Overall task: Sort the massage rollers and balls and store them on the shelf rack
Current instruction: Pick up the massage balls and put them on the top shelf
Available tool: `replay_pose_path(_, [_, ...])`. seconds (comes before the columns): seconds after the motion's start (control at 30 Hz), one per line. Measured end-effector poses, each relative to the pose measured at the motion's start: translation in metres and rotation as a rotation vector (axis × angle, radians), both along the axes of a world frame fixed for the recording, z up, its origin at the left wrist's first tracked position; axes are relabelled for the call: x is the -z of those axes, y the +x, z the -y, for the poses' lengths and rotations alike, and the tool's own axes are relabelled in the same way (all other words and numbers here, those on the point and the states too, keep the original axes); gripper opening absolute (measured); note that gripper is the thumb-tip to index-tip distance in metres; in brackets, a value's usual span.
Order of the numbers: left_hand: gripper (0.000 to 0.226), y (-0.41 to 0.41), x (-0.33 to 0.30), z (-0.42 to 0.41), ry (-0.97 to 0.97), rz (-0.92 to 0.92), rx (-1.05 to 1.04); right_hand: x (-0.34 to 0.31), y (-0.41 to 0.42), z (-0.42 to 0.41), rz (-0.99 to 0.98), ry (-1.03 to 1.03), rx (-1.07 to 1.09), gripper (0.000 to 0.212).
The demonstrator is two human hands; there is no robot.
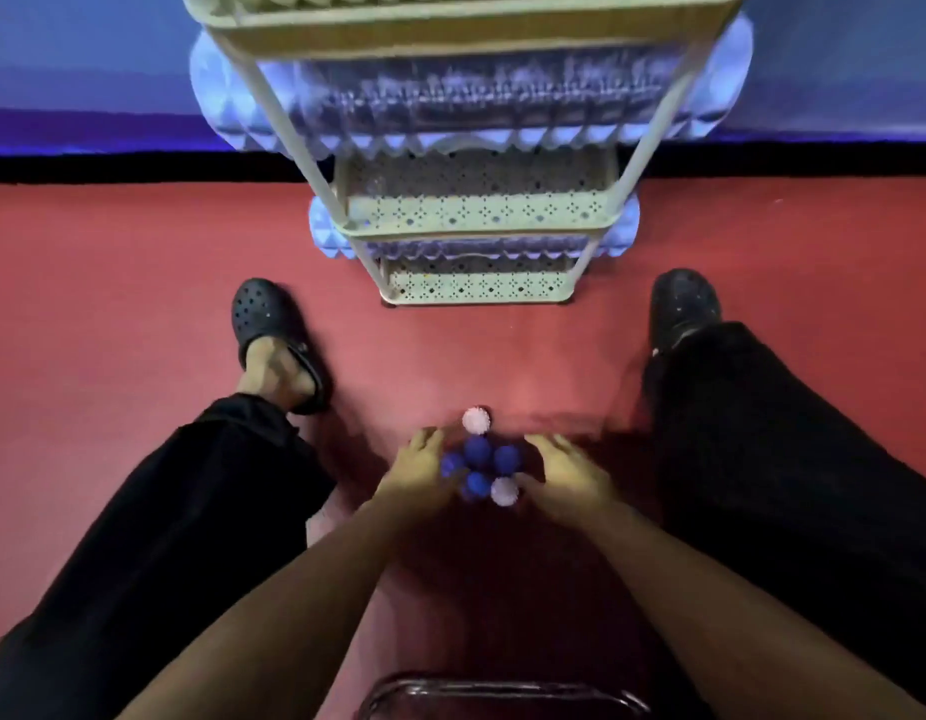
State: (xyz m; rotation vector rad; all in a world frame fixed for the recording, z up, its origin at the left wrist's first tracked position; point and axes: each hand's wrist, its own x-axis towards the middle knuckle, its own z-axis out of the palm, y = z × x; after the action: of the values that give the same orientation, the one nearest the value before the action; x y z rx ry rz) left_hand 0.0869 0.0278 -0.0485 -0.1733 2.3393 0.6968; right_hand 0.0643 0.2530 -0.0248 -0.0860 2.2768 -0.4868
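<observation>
Blue balls and white balls clustered on red floor, cupped between open left hand and right hand, nothing lifted; next: scoop, transfer to shelf rack.

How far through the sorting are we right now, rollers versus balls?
Rollers look done: one pale blue roller lies on an upper tier of the shelf rack, another roller on a lower tier. In hand: the left hand and right hand cup a cluster of blue balls and a white ball on the floor; no closed grip shows. Left: every ball, including the stray white ball.
</observation>
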Motion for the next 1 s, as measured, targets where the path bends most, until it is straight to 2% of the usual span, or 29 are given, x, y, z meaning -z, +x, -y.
replay_pose_path(0.17, [0.07, 0.016, 0.076, 0.01, -0.065, 0.049, -0.002, 0.073, 0.011, 0.015, 0.139, -0.082, 0.092, 0.07])
replay_pose_path(0.3, [0.067, 0.019, 0.11, 0.012, -0.054, 0.041, -0.009, 0.111, 0.016, 0.034, 0.167, -0.075, 0.359, 0.075])
replay_pose_path(0.57, [0.054, 0.018, 0.132, 0.012, 0.038, 0.098, -0.012, 0.136, 0.038, 0.054, 0.137, -0.16, 0.716, 0.051])
replay_pose_path(0.8, [0.044, 0.01, 0.103, 0.017, 0.066, 0.096, -0.165, 0.114, 0.032, 0.035, 0.068, -0.289, 0.827, 0.049])
replay_pose_path(0.9, [0.044, -0.003, 0.059, 0.02, 0.152, 0.1, -0.27, 0.077, 0.02, 0.025, -0.027, -0.332, 0.788, 0.049])
replay_pose_path(1.0, [0.03, -0.02, -0.004, 0.022, 0.185, -0.02, -0.28, 0.017, 0.003, 0.024, -0.078, -0.438, 0.784, 0.049])
